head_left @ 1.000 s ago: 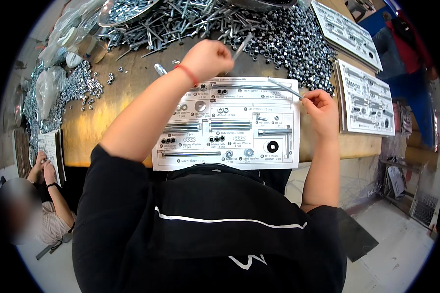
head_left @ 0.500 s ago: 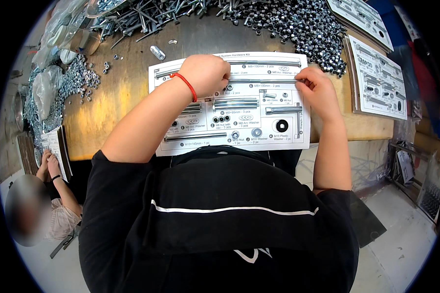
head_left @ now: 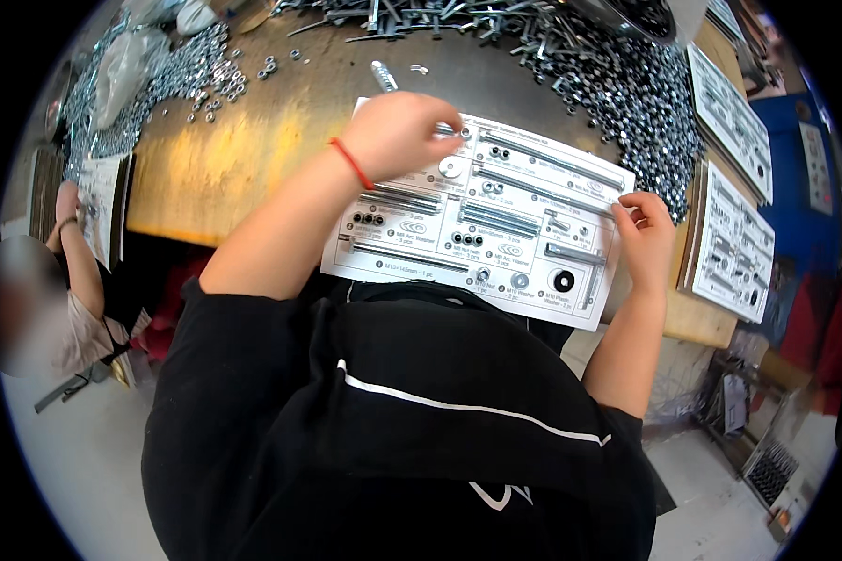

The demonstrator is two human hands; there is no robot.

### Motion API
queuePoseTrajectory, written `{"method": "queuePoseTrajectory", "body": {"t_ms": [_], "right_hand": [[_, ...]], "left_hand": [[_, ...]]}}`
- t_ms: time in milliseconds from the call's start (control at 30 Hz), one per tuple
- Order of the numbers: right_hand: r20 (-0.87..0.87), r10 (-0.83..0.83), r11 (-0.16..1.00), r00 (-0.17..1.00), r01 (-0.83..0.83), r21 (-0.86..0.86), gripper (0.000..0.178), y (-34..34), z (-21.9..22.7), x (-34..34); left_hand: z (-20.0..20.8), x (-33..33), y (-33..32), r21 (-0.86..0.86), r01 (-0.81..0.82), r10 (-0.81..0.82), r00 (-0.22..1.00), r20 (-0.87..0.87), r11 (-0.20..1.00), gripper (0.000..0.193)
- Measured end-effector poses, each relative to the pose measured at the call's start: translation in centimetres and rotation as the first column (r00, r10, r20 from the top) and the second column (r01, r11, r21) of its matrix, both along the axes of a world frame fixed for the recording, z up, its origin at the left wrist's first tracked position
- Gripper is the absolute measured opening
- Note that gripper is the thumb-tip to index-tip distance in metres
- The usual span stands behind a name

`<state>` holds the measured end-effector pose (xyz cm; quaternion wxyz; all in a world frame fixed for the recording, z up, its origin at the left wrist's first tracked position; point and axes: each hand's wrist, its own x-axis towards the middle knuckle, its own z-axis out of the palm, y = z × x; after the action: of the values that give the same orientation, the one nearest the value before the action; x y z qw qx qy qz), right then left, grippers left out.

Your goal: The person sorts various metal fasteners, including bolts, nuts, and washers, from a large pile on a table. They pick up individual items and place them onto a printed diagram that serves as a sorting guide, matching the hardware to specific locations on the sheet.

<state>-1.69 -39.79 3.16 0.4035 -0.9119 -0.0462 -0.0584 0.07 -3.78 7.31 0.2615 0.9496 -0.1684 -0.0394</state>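
A white printed hardware card point(head_left: 505, 271) lies tilted in front of me, covered with bolts, nuts, washers and a wrench; which are pictures and which are real parts I cannot tell everywhere. Over its upper left part is my left hand point(head_left: 407, 136), a red cord bracelet point(head_left: 351, 163) at its wrist. Its fingers are curled together, and a shiny bit of metal shows at the fingertips. At the card's right edge, my right hand point(head_left: 646, 229) has thumb and forefinger bent together by the end of a long bolt point(head_left: 543, 192). What they pinch is hidden.
Loose nuts point(head_left: 660, 131) are heaped at the right, long bolts point(head_left: 412, 17) at the back. More small hardware point(head_left: 178, 70) spreads at the far left. A metal sleeve point(head_left: 383, 77) lies beyond the card. Card stacks point(head_left: 732, 243) stand right. Another person's arm point(head_left: 81, 266) is at left.
The view has swung, and the card now appears turned clockwise and farther right. My left hand has shifted toward the card's upper left. My right hand stays by its right edge.
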Motion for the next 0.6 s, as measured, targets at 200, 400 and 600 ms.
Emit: {"method": "queuePoseTrajectory", "body": {"t_ms": [200, 400, 600], "right_hand": [[0.055, 0.238, 0.97, 0.97, -0.234, -0.072, 0.01, 9.8, 2.6, 2.4], [-0.038, 0.414, 0.874, 0.909, -0.409, -0.26, 0.02, 23.3, 0.9, 6.0], [-0.056, 0.235, 0.873, 0.97, -0.236, -0.427, 0.029, 30.4, -1.7, 9.0]], "left_hand": [[-5.7, -0.2, 13.2, -0.231, -0.616, 0.623, 0.78, -0.049, 0.753, 0.025], [-9.7, 0.4, 14.4, -0.346, -0.712, 0.759, 0.651, 0.0, 0.611, 0.027], [-8.5, 0.0, 13.9, -0.317, -0.712, 0.744, 0.667, -0.027, 0.627, 0.027]]}}
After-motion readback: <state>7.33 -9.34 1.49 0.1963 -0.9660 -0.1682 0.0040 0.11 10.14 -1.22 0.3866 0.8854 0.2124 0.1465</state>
